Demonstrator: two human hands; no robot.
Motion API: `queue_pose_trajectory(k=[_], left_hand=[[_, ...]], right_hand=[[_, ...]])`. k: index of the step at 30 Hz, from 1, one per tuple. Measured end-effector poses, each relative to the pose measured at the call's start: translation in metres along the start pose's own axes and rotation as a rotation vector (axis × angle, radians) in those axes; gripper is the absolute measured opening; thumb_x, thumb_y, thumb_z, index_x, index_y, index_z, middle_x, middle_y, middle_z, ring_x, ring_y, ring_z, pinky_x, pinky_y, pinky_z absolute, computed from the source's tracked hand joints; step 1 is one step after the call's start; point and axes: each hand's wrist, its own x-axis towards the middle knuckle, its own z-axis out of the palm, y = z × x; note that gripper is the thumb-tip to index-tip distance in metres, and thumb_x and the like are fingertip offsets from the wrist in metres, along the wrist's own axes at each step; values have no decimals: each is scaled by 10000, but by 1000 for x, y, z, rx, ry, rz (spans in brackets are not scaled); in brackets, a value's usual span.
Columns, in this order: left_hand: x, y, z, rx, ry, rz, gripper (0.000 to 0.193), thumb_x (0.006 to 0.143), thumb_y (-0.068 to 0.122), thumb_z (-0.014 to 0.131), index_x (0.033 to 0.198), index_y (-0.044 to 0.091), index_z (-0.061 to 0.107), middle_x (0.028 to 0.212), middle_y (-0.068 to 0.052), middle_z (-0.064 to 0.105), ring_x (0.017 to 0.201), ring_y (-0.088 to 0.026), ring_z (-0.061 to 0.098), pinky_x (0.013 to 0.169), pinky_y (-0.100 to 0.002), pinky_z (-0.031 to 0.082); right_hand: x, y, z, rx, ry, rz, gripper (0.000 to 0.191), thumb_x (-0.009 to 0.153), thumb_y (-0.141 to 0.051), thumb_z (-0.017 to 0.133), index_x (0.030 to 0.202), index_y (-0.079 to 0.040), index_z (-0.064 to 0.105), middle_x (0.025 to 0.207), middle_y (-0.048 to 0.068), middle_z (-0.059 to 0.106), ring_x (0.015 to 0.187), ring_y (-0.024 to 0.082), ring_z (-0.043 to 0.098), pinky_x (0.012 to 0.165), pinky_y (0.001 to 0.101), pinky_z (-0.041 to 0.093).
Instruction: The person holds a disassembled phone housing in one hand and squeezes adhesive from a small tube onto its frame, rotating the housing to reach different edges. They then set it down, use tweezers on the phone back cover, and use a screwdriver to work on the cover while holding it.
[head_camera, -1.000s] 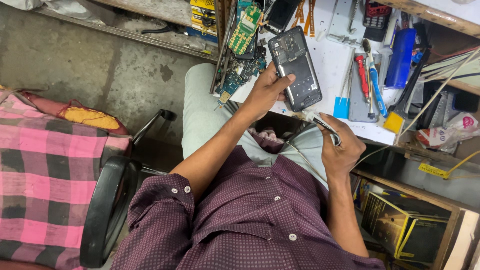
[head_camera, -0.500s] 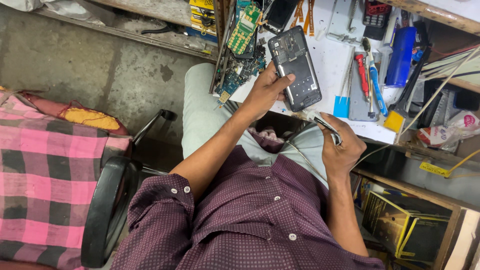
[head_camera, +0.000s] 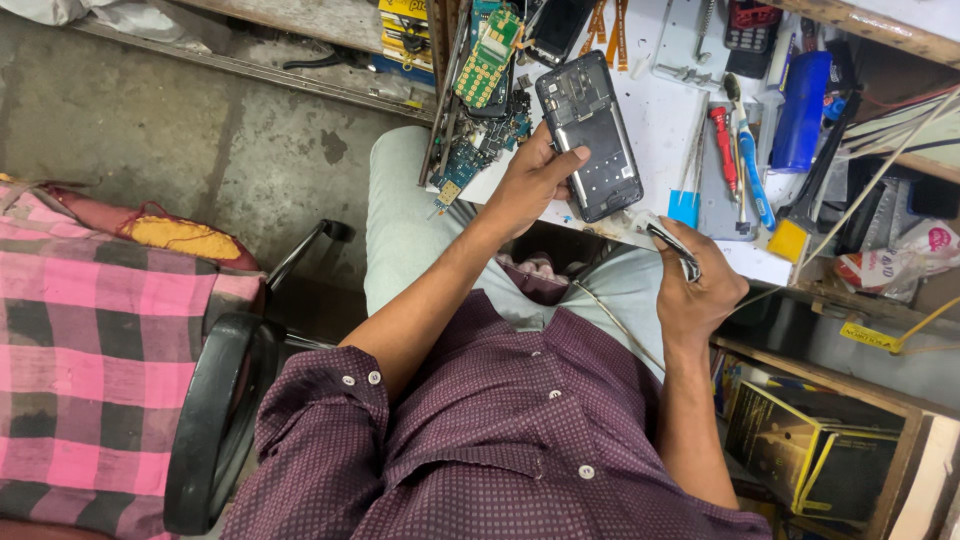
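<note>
The left hand (head_camera: 530, 185) grips an opened phone (head_camera: 590, 135) by its edge; it looks light, rigid, fragile. The right hand (head_camera: 700, 290) is closed around tweezers (head_camera: 675, 250).

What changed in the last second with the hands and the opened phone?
Nothing visibly changed. The left hand still holds the opened phone at the edge of the white bench, and the right hand still grips the tweezers just below it.
</note>
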Motion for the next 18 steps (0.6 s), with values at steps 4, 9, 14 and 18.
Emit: queue_pose_trajectory(k=[4,9,14,18], left_hand=[[0,-1,0,8,11,-10,438,1048,109,587,1440,49,400,1164,-86,661,958,-142,711,734,-335,663],[2,-2,0,-13,-2,-5,441,1039,108,592,1437,58,407,1164,-82,661,965,-141,710,737,-345,665],[1,-2,0,-20,-5,-10,437,1046,105,592,1441,61,412,1178,-75,657,981,-140,705,760,-354,663],[0,-2,0,-46,-15,-8,446,1042,100,594,1445,67,406,1180,-76,659,987,-142,707,777,-359,662]], right_hand=[[0,0,-1,-11,-3,-4,233,943,49,811,1164,-1,759,1087,152,775,1001,215,769,904,288,574],[1,0,-1,-4,13,10,231,948,50,814,1166,-5,762,1083,152,776,991,211,768,897,289,574],[0,-1,-1,-9,-4,-31,234,939,57,806,1161,-1,761,1078,156,771,1002,218,767,901,294,574],[0,0,-2,12,2,5,224,958,51,803,1171,-1,759,1081,151,775,979,210,764,894,289,574]])
